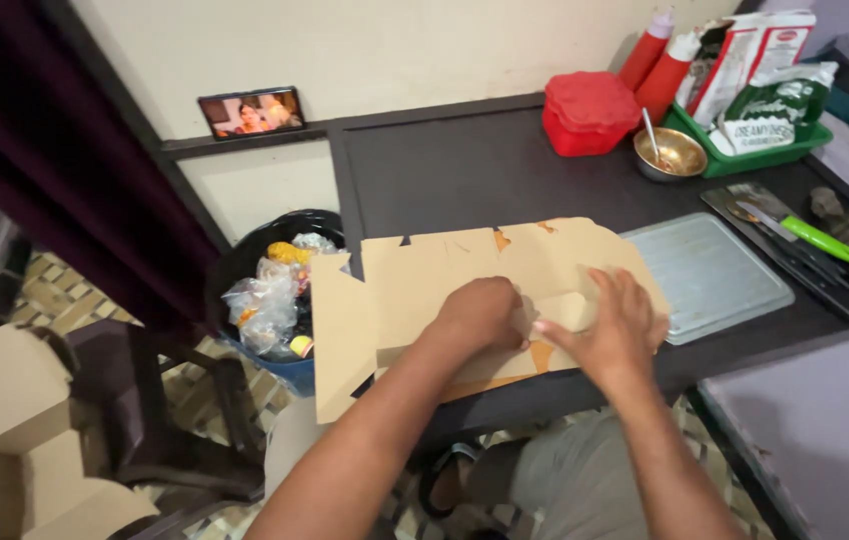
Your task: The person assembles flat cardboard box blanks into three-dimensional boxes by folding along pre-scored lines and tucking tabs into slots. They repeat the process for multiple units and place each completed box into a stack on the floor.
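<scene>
A dark table fills the middle of the view, its near edge running just under the person's wrists and its far edge against the pale wall. The far half of the tabletop lies bare. On the near half lies a flat, unfolded cardboard box blank, one flap overhanging the table's left corner above a black bin stuffed with plastic bags. Right of the cardboard, just beside its edge, sits a clear plastic tray, and beyond that a knife with a green handle near the table's right edge. At the back right stand a red lidded container, a small metal bowl and a green basket of packets.

The left hand is curled nearly closed, knuckles up, pressing on the cardboard. The right hand lies half open, fingers spread on a folded panel, thumb toward the left hand.
</scene>
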